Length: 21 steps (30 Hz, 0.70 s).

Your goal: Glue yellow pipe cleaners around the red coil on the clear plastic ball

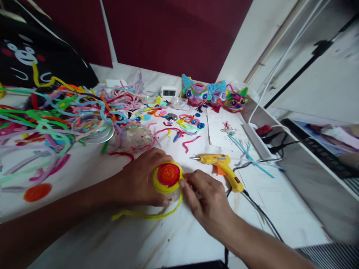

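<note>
The round piece (168, 176), with a red-orange spiral and a yellow rim, stands on the front half of the table (134, 239). Your left hand (141, 177) is closed around it from 9 o'clock. Your right hand (204, 200) pinches the yellow pipe cleaner (146, 216) at its 3 o'clock edge, and the loose end trails toward 7 o'clock. The glue gun (221, 166) lies near, at 2 o'clock.

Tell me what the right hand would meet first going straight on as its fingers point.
The right hand points up-left and pinches the yellow rim of the spiral, so the spiral comes first; the left hand grips it just behind.
</note>
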### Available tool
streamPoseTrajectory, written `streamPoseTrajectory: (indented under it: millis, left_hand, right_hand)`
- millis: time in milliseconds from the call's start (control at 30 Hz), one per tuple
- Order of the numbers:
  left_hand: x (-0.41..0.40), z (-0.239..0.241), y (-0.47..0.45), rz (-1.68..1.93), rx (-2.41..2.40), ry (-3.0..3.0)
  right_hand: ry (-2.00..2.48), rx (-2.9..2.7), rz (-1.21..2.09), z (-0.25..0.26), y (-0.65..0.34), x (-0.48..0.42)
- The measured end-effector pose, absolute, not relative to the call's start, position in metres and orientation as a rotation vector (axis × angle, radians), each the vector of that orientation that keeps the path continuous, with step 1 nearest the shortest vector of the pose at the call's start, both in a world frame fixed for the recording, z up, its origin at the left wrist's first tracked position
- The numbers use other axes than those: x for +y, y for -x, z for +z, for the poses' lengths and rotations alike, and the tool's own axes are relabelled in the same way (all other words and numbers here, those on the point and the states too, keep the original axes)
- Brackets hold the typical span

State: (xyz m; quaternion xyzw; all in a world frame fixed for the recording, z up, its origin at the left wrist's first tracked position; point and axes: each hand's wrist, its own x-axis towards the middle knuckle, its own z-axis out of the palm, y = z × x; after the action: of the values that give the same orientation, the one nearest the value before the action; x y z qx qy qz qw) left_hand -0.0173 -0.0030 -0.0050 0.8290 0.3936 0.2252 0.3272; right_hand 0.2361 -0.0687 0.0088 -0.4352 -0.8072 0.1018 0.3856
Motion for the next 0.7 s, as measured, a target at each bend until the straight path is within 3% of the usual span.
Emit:
streamPoseTrajectory:
  millis: [700]
  left_hand:
    - [-0.007, -0.01, 0.017, 0.642, 1.09, -2.112]
  right_hand:
    - [1.107, -2.053, 0.255, 0.01, -0.237, -0.069]
